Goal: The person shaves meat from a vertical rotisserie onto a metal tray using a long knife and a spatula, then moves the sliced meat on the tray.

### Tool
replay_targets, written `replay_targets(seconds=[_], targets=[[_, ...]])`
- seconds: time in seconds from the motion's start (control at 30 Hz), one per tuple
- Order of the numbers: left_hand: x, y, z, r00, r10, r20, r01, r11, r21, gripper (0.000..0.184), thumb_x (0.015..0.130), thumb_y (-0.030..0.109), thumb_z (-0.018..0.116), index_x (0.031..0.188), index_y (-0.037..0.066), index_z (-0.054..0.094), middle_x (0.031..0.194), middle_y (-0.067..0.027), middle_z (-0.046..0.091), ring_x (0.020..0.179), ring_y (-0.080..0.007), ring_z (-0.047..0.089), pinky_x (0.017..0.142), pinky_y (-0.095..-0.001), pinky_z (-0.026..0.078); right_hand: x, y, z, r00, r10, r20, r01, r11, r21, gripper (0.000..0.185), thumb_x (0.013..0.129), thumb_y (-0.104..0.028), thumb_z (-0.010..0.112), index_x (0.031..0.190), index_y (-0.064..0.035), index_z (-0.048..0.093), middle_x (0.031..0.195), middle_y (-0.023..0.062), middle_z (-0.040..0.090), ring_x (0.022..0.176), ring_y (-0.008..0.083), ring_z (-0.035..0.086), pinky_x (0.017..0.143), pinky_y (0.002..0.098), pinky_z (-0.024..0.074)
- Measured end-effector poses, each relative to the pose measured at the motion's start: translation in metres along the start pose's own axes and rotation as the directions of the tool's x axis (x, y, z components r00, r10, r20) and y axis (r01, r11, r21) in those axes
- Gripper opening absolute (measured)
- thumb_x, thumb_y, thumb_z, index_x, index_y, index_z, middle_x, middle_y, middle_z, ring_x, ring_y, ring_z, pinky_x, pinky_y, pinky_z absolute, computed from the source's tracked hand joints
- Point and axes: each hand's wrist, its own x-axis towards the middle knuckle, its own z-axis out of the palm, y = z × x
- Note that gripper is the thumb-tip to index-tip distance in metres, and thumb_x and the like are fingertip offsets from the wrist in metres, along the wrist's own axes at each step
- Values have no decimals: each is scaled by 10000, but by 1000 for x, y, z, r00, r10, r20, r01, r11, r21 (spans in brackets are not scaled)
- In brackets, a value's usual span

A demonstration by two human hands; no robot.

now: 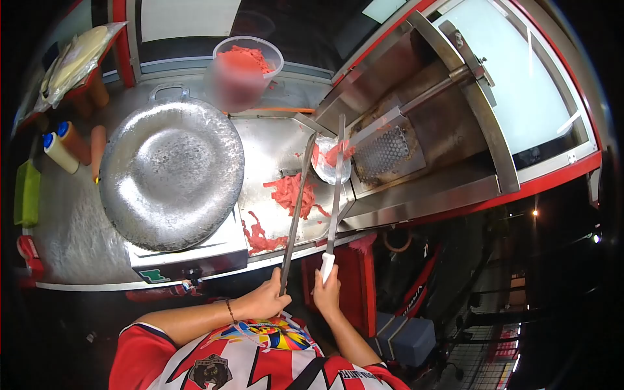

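My left hand is closed around the lower end of a long dark metal blade; its handle is hidden in the fist. My right hand grips the white handle of a long, thin knife. Both blades point away from me, side by side and apart, over a metal tray. Red meat strips lie on the tray beneath the left blade, with more meat scraps near its front edge. Beneath the knife sits a round, shallow metal dish with some red meat.
A large domed metal pan stands left on a burner. Behind the tray is a clear bucket of red meat. To the right is a vertical grill with a spit rod. Sauce bottles stand far left.
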Motion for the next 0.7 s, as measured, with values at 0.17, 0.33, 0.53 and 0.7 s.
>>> replay_targets(seconds=[0.17,0.33,0.53,0.7], targets=[[0,18,-3,998,-57,40,59,997,-51,360,986,131,552,1161,-54,297,715,-155,615,605,-252,655,569,-394,536,42,-23,-19,983,-181,-31,176,978,-113,291,1041,-196,632,1201,-33,452,722,220,656,615,409,695,525,495,522],[18,15,-11,999,-33,41,35,998,-45,373,992,140,553,1172,-58,292,746,-157,608,601,-244,643,562,-385,531,-40,-20,-81,990,114,85,-84,951,-298,356,1024,-233,633,1236,-22,440,905,372,672,929,583,652,729,636,494],[-7,18,-18,997,-53,59,58,995,-85,316,988,103,547,1173,-23,323,794,-139,573,605,-224,637,552,-389,516,-58,-57,-183,914,279,293,-226,953,-203,309,1022,-175,675,1243,-18,526,793,180,685,605,269,696,534,400,532],[-31,21,-31,995,-102,-15,100,987,-123,265,978,60,553,1145,7,355,798,-122,558,560,-218,632,515,-382,519,-37,-67,-164,959,135,247,-143,990,14,241,1045,-161,645,1212,-30,530,729,101,645,540,184,656,472,351,500]])
